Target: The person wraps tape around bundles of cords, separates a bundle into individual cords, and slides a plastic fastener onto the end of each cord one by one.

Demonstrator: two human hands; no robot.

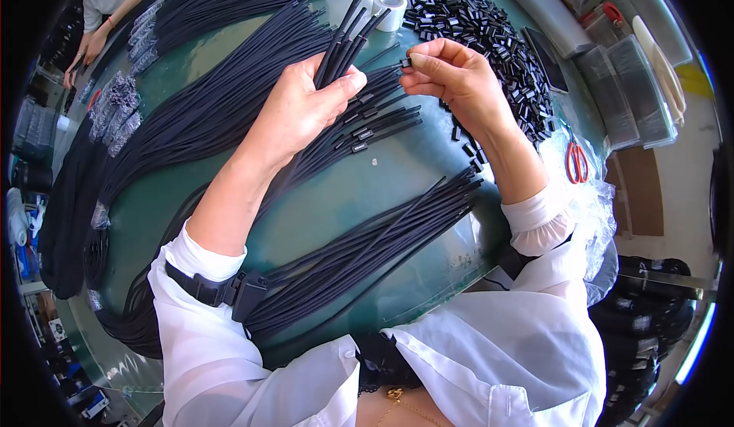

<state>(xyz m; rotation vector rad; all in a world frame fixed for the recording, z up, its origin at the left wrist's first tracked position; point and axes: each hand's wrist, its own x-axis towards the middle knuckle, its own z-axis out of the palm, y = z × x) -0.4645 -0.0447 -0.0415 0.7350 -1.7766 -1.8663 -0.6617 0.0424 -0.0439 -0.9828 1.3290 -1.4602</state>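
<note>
My left hand [304, 104] grips a small bunch of black cords [348, 33], their cut ends pointing up and away. My right hand [451, 75] pinches one small black plastic clip [406, 62] between thumb and forefinger, just right of the cord ends. Under both hands lie cords with clips fitted on them [375, 125], spread on the green table [344, 198]. A loose bundle of bare black cords [382, 240] runs across the table near my body.
A heap of black clips [489, 37] covers the table's far right. A roll of white tape [388, 6] stands behind the cords. Orange-handled scissors [576, 159] lie at the right edge, clear plastic boxes [623, 83] beyond. Big cord bundles [176, 121] fill the left. Another person's hands [88, 45] work far left.
</note>
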